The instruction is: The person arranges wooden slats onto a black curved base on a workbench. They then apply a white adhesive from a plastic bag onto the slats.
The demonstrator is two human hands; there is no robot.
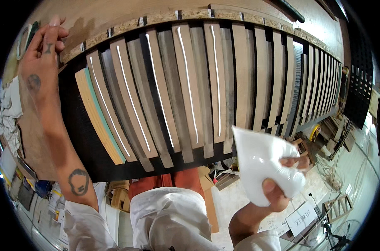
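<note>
My right hand (277, 180) grips a white plastic squeeze bag (257, 163), fingers pressed into its side. The bag's pointed corner is turned up and to the left, close to the near ends of the wooden strips. Five light-brown strips (186, 83) on the left each carry a thin white bead (217, 79) along their length, probably glue. Grey-brown strips (197, 83) lie between them. At the far left my left hand (47, 42) is beside the end of a particle-board rail (127, 31), its fingers loosely bent and apart, with nothing visible in them.
More strips (277, 75) without beads continue to the right. A pale wood block with a green edge (99, 121) lies leftmost on the black surface (75, 108). A dark rod (290, 10) lies at the back. Below right, the floor holds loose wires (333, 180) and a white paper sign (300, 219).
</note>
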